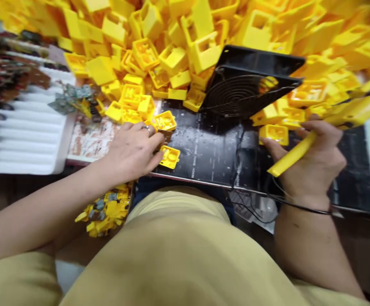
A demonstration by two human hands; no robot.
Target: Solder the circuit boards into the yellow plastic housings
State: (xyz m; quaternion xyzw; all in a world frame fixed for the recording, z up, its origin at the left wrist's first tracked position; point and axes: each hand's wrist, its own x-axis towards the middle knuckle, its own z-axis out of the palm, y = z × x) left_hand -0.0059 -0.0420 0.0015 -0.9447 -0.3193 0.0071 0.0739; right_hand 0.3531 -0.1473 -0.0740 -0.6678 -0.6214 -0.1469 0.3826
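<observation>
My left hand rests on the bench's left part, fingers bent and closed. Its thumb is against a small open yellow plastic housing; a brown piece shows by its index finger. Another yellow housing lies just beyond these fingers. In my right hand is a yellow-handled tool, its straight handle end pointing down-left; its working end cannot be made out. The right fingertips also reach a small yellow housing on the black mat.
Yellow housings are heaped along the back. A black fan stands mid-bench on the black mat. At left are a white ribbed tray with circuit boards and grey-blue parts. More yellow pieces lie below the edge. Cables hang at right.
</observation>
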